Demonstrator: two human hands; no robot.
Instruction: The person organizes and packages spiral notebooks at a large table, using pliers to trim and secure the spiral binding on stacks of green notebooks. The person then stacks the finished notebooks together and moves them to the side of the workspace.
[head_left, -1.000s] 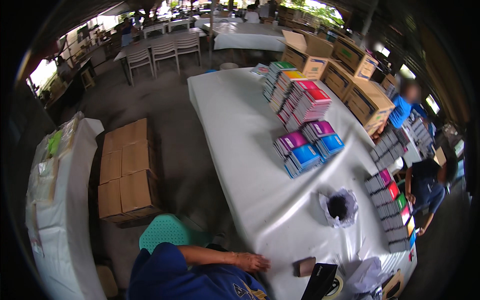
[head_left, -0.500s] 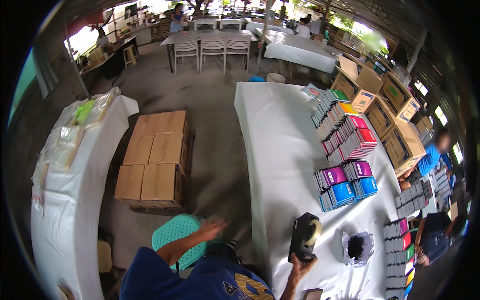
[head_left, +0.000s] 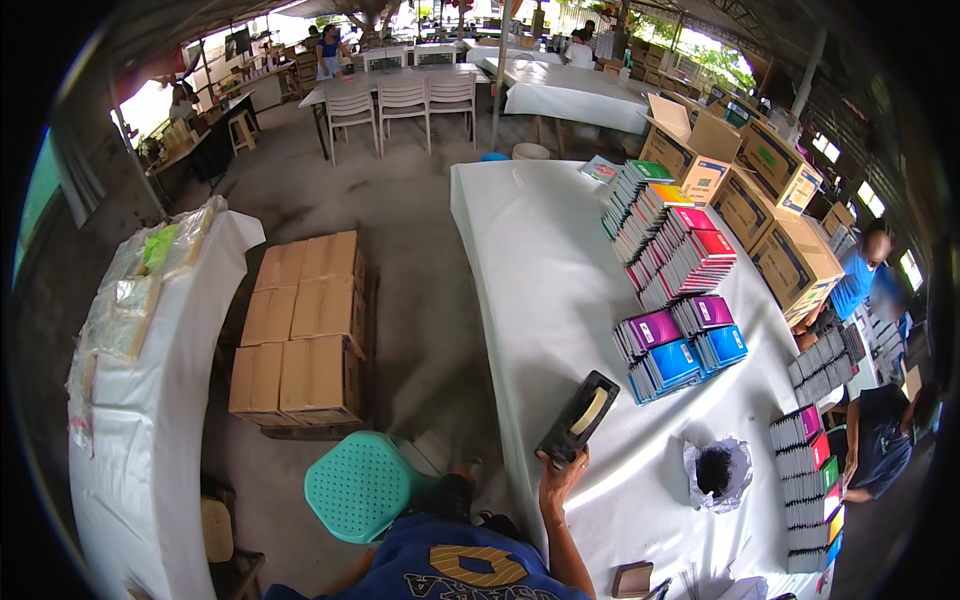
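Our right hand [head_left: 558, 470] grips the lower end of one black tape dispenser [head_left: 578, 418], fingers [head_left: 548, 458] wrapped around its base, holding it tilted over the near edge of the long white table [head_left: 530, 260]; one pale roll of tape shows in its middle. Our left hand is out of view, so we cannot tell its fingers' state. Just right of the dispenser, one crumpled plastic bag [head_left: 716, 472] with dark contents lies on the cloth. Beyond it we count two low stacks of notebooks side by side, purple over blue [head_left: 680, 345], then one taller fanned pile, pink and red on top [head_left: 672, 240]. One more column of notebooks [head_left: 808, 480] runs along the table's right edge. One small brown item [head_left: 632, 578] sits by our torso; we cannot tell what it is. On the floor to the left, one green plastic stool [head_left: 362, 485] stands near our legs, and a block of six brown cartons [head_left: 298, 325] is stacked beyond it. Two people [head_left: 880, 420] work at the far right side.
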